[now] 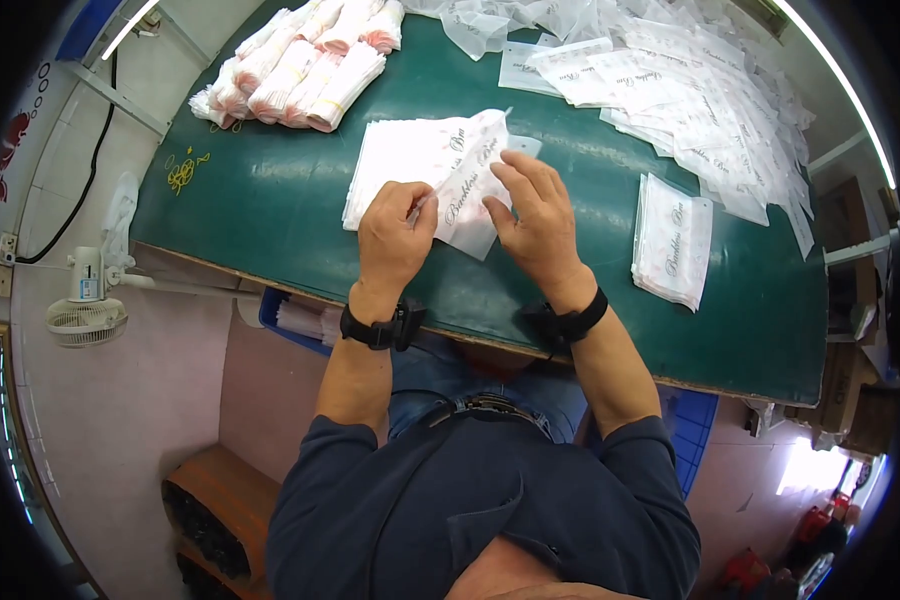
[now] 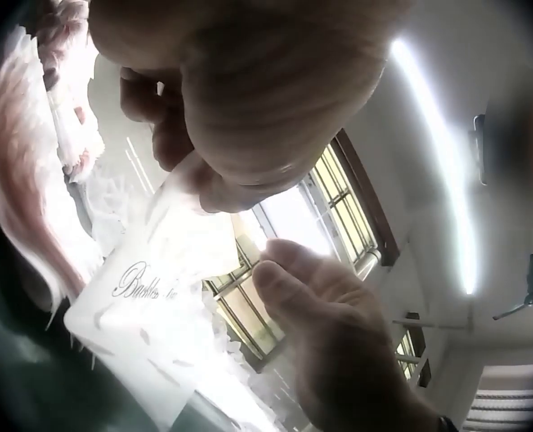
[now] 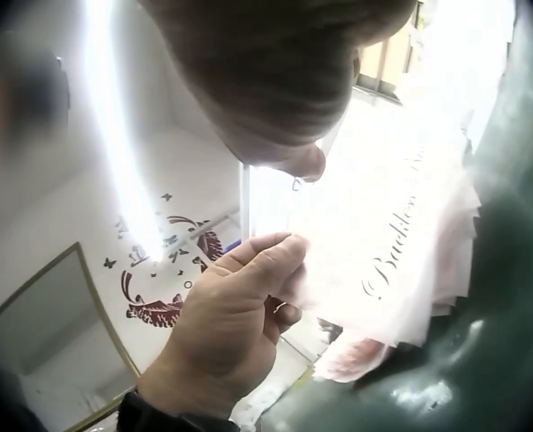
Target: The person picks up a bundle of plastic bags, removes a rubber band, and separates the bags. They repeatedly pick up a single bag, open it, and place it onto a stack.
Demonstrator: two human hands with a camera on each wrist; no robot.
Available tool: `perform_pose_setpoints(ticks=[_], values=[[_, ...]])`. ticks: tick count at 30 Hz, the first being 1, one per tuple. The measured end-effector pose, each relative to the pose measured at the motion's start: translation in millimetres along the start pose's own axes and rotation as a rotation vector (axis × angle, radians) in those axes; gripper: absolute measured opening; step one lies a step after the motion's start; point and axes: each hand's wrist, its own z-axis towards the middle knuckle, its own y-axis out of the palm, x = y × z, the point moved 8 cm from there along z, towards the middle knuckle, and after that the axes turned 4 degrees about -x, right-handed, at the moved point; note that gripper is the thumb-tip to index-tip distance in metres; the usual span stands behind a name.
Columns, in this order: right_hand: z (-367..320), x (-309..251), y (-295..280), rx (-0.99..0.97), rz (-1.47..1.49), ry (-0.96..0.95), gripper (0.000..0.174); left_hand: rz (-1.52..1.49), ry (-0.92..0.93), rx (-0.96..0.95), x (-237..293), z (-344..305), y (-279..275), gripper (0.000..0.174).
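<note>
A translucent printed bag (image 1: 475, 195) is tilted up over a stack of white bags (image 1: 378, 165) on the green table. My left hand (image 1: 397, 232) pinches the bag's left edge between thumb and fingers; the right wrist view shows this left hand (image 3: 235, 324) at the bag's edge. My right hand (image 1: 538, 220) is at the bag's right side with fingers bent and the thumb apart from them. In the left wrist view the right hand (image 2: 338, 333) has thumb and forefinger close together, beside the printed bag (image 2: 149, 292).
Bundles of pink-white bags (image 1: 300, 70) lie at the back left, yellow bands (image 1: 182, 172) at the left. Loose printed bags (image 1: 690, 100) are heaped at the back right. A smaller stack (image 1: 673, 240) sits on the right of the table (image 1: 770, 330).
</note>
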Motion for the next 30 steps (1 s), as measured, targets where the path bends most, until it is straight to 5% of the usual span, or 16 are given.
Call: perform_pose_setpoints(ticks=[4, 10, 30], values=[[4, -40, -17, -0.063, -0.103, -0.177, 0.033, -0.087, 0.127, -0.040, 45, -8, -4, 0.011], [-23, -28, -26, -0.227, -0.048, -0.169, 0.023, -0.185, 0.162, -0.130, 58, -29, -2, 0.010], [-52, -49, -29, -0.112, 0.051, -0.162, 0.024, -0.267, 0.072, -0.197, 56, -53, 18, 0.011]])
